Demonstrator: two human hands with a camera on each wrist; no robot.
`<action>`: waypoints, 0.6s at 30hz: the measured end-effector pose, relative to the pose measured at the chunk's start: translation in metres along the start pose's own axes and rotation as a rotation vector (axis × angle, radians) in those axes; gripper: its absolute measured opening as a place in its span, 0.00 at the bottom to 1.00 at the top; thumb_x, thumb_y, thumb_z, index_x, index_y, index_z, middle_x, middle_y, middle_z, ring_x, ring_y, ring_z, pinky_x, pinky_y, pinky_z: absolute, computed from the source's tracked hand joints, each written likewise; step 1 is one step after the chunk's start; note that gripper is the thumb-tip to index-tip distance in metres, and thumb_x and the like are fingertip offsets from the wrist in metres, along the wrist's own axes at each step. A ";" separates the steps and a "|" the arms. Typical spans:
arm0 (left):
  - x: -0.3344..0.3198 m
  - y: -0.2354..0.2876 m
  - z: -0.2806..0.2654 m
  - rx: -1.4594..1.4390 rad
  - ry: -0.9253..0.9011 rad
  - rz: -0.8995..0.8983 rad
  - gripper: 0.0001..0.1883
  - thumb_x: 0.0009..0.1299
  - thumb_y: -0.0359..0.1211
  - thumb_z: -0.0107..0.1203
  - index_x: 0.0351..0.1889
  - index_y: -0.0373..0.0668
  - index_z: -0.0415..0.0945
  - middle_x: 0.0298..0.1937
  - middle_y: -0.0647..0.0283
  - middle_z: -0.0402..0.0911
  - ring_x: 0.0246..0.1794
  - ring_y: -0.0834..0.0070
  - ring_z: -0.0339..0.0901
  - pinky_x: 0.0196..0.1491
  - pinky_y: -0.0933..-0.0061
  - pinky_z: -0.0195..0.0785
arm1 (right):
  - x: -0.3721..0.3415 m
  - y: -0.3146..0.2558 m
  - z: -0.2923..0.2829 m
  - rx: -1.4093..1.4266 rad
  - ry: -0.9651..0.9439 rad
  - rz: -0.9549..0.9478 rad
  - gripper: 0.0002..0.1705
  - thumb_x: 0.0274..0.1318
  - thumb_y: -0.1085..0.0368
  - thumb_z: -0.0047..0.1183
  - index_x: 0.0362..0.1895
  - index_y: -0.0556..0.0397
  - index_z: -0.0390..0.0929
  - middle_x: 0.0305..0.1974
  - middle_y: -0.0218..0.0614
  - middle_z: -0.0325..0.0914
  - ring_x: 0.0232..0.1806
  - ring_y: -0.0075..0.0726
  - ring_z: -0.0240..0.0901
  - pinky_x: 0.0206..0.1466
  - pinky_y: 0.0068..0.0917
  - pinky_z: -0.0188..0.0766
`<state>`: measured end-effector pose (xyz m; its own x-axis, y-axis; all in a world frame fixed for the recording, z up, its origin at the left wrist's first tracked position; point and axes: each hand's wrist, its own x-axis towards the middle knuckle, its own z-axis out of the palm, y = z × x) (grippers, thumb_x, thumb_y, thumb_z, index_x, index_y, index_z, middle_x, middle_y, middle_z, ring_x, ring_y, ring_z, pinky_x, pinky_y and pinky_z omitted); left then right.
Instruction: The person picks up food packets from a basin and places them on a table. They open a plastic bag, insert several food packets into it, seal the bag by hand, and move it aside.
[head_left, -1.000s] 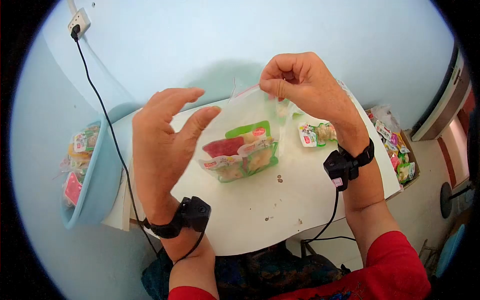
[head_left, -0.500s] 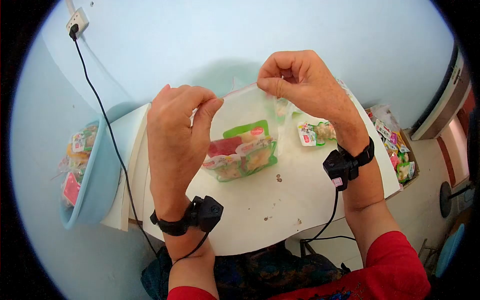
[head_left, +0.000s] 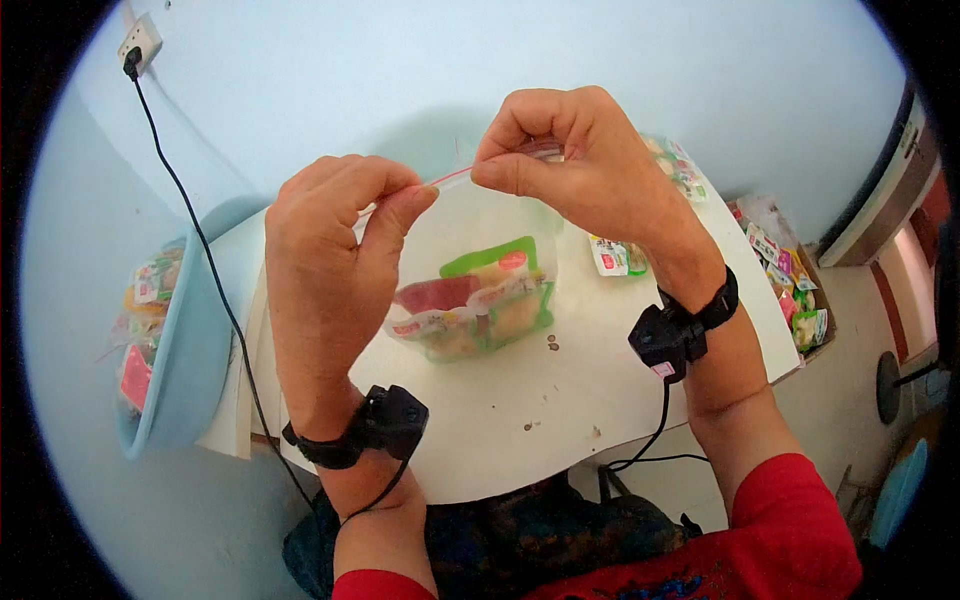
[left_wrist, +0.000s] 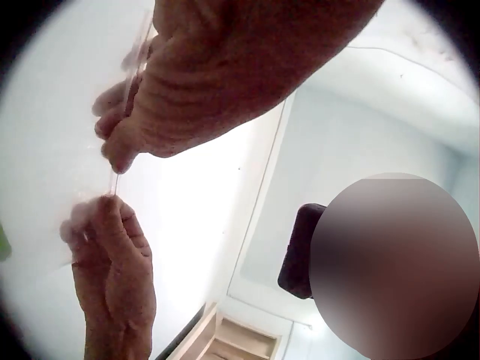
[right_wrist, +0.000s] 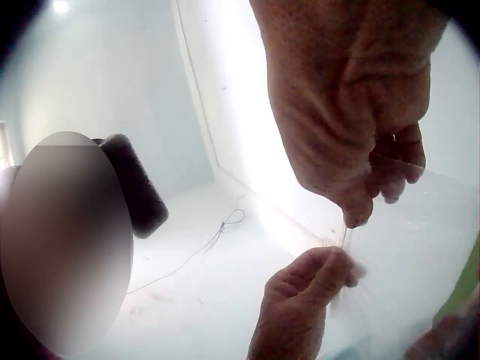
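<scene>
The left hand [head_left: 335,240] is pinching; the right hand [head_left: 580,170] is pinching likewise, near it. Both forearms [head_left: 738,380] are reaching forward.

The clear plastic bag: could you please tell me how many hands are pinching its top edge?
2: the left hand toward the left of the clear plastic bag, and the right hand farther right along that edge; neither is hidden.

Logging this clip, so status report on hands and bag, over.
Left hand and right hand pinching clear bag along red top edge. Packets inside bag. Nothing seen blocking hands.
</scene>
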<state>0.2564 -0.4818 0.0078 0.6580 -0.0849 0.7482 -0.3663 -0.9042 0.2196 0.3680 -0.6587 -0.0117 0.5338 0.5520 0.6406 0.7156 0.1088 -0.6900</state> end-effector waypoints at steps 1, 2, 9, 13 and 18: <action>-0.001 -0.001 -0.001 -0.054 -0.028 -0.033 0.04 0.63 0.25 0.61 0.32 0.33 0.78 0.30 0.61 0.81 0.31 0.76 0.76 0.39 0.76 0.68 | -0.001 0.001 0.000 -0.009 0.004 0.002 0.08 0.51 0.68 0.62 0.29 0.62 0.82 0.23 0.36 0.81 0.26 0.23 0.74 0.32 0.23 0.71; -0.001 -0.002 -0.002 -0.108 -0.054 -0.066 0.05 0.63 0.25 0.61 0.32 0.32 0.78 0.30 0.62 0.81 0.31 0.77 0.75 0.40 0.76 0.68 | 0.000 0.002 0.000 -0.018 0.007 0.002 0.08 0.51 0.68 0.62 0.29 0.62 0.83 0.23 0.36 0.81 0.26 0.23 0.74 0.32 0.23 0.71; -0.006 -0.024 -0.019 -0.046 0.018 -0.135 0.05 0.60 0.24 0.62 0.29 0.32 0.78 0.27 0.58 0.81 0.25 0.74 0.75 0.34 0.74 0.67 | 0.000 0.007 -0.006 -0.064 0.031 0.034 0.08 0.52 0.66 0.62 0.30 0.61 0.84 0.24 0.36 0.81 0.27 0.22 0.74 0.33 0.23 0.72; -0.008 -0.022 -0.029 -0.049 -0.056 -0.179 0.05 0.63 0.26 0.62 0.30 0.34 0.78 0.26 0.67 0.80 0.29 0.83 0.73 0.39 0.79 0.67 | 0.000 0.002 -0.005 -0.033 -0.010 0.108 0.07 0.54 0.67 0.62 0.30 0.59 0.81 0.26 0.29 0.79 0.29 0.18 0.72 0.34 0.19 0.69; -0.008 -0.016 -0.033 -0.048 -0.065 -0.169 0.05 0.62 0.26 0.62 0.33 0.35 0.79 0.28 0.67 0.80 0.32 0.81 0.74 0.42 0.78 0.68 | 0.000 0.003 -0.004 0.022 -0.009 0.091 0.09 0.54 0.66 0.61 0.32 0.60 0.83 0.26 0.35 0.82 0.29 0.22 0.75 0.34 0.23 0.73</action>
<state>0.2348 -0.4529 0.0191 0.7533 0.0385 0.6565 -0.2768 -0.8870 0.3696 0.3721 -0.6617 -0.0122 0.5923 0.5675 0.5719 0.6541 0.0757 -0.7526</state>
